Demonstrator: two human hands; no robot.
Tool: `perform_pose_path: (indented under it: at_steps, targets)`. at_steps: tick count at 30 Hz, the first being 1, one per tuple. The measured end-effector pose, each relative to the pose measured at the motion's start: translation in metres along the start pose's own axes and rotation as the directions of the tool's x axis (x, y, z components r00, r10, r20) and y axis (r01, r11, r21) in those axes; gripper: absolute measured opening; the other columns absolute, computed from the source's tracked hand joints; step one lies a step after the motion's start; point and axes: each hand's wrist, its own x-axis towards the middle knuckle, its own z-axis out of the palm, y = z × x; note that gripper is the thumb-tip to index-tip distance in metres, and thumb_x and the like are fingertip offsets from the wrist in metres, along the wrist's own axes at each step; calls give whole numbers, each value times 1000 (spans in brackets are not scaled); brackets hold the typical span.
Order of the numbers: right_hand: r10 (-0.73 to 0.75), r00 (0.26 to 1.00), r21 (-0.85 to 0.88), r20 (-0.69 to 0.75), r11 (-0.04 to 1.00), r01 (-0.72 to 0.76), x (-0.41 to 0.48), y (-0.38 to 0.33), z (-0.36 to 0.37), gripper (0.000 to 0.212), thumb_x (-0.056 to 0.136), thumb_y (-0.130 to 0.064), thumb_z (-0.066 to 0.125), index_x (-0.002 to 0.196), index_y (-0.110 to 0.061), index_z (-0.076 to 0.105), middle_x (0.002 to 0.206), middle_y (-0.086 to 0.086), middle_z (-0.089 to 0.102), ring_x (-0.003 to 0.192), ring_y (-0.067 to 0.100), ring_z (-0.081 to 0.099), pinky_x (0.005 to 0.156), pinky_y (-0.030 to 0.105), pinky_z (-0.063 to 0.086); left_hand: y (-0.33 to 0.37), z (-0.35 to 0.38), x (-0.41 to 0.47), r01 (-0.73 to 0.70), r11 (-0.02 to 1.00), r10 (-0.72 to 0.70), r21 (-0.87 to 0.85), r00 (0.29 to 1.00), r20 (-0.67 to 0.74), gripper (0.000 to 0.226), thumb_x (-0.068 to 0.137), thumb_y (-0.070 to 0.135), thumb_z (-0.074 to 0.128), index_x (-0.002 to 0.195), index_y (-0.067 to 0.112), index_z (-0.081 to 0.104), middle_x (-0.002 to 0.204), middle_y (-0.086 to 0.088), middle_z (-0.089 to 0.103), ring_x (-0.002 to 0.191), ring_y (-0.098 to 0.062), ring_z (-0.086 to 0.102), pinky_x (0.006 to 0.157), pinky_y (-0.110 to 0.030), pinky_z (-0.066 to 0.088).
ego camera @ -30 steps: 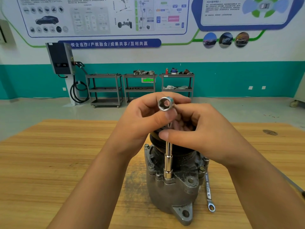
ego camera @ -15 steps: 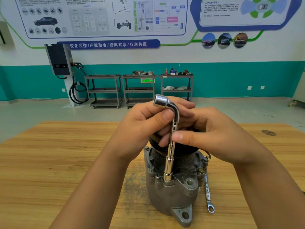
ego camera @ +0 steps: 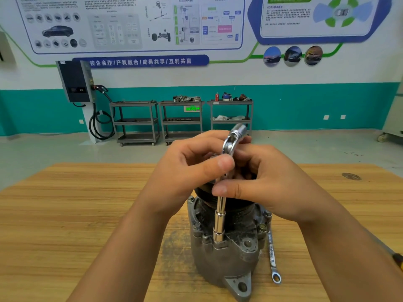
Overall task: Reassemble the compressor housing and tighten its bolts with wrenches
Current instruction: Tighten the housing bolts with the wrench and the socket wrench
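Compressor housing [ego camera: 237,258]: upright, midway between the counter's [ego camera: 87,214] side edges.
Left hand [ego camera: 185,171]: fingers grip the socket wrench's [ego camera: 219,223] bend.
Right hand [ego camera: 272,188]: fingers pinch its shaft.
Socket wrench: upright on a housing bolt.
Spanner [ego camera: 272,256]: flat, just right of housing.

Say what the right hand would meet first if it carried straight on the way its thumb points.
The L-shaped socket wrench: the right hand presses its thumb on the shaft, with the left hand beyond, though depth is unclear.
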Motion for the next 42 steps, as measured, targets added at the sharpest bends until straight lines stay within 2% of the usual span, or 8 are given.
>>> perform_pose_path:
  at_steps: [6, 14, 18, 21, 24, 26, 38, 42]
  targets:
    - [3, 999, -60, -46, 998, -6, 1, -2, 3, 29, 69, -33, 76, 91, -16, 69, 85, 13, 68, 81, 31, 63, 74, 52, 49, -2, 1, 0, 8, 1000, -8, 5, 999, -34, 7, 72, 24, 74, 77, 20, 73, 101, 6, 68, 93, -15, 65, 77, -26, 51]
    - [-34, 999, -12, 2, 999, 34, 2, -1, -3, 39, 74, -22, 74, 110, -8, 67, 106, 15, 67, 101, 30, 64, 87, 53, 49, -2, -3, 0, 54, 997, -54, 47, 999, -5, 28, 82, 34, 64, 93, 12, 75, 117, 2, 65, 111, -21, 60, 86, -30, 49]
    - [-42, 996, 103, 75, 994, 34, 0, 0, -8, 23, 78, -15, 69, 99, -24, 71, 93, 2, 74, 91, 13, 69, 81, 23, 53, -1, -2, 0, 69, 995, -70, 68, 997, 26, 33, 86, 39, 56, 100, 15, 73, 121, 0, 64, 82, -52, 55, 67, -42, 49]
    - [-51, 992, 168, 119, 985, 31, -2, -1, -7, 24, 81, -13, 65, 95, -31, 70, 90, -1, 75, 90, 11, 70, 81, 17, 49, 2, 1, -1, 48, 998, -49, 35, 998, 34, 28, 86, 43, 57, 99, 26, 75, 116, 3, 66, 60, -34, 53, 63, -20, 45]
    - [-43, 994, 171, 97, 985, 26, -1, -1, -6, 21, 80, -13, 66, 89, -31, 72, 85, -2, 75, 86, 12, 71, 79, 17, 50, 2, 0, 0, 30, 998, -32, 55, 999, 28, 24, 87, 41, 56, 97, 31, 75, 115, 9, 67, 94, -15, 65, 83, -21, 48]
    - [-30, 997, 175, 76, 985, 16, -1, 0, -6, 17, 78, -13, 68, 86, -28, 73, 83, -2, 75, 83, 13, 71, 77, 18, 52, -1, -2, 0, 22, 998, -23, 54, 1000, 17, 22, 85, 42, 59, 97, 32, 75, 114, 10, 67, 109, -14, 61, 91, -28, 48]
    - [-33, 999, 92, 21, 995, 31, 2, 2, -3, 27, 66, -20, 78, 91, -29, 71, 84, -1, 72, 80, 9, 68, 72, 20, 52, 1, 4, 0, 43, 999, -42, 7, 998, -48, 52, 60, 30, 77, 104, 7, 63, 96, 8, 71, 91, -11, 67, 76, -21, 51]
    - [-30, 999, 21, -13, 999, 30, 2, 2, -1, 31, 63, -25, 80, 92, -25, 68, 87, 8, 70, 82, 25, 68, 75, 39, 56, -3, 4, 0, 34, 999, -32, 20, 997, -63, 27, 67, 17, 68, 88, 0, 62, 96, 7, 71, 88, -9, 67, 74, -20, 51]
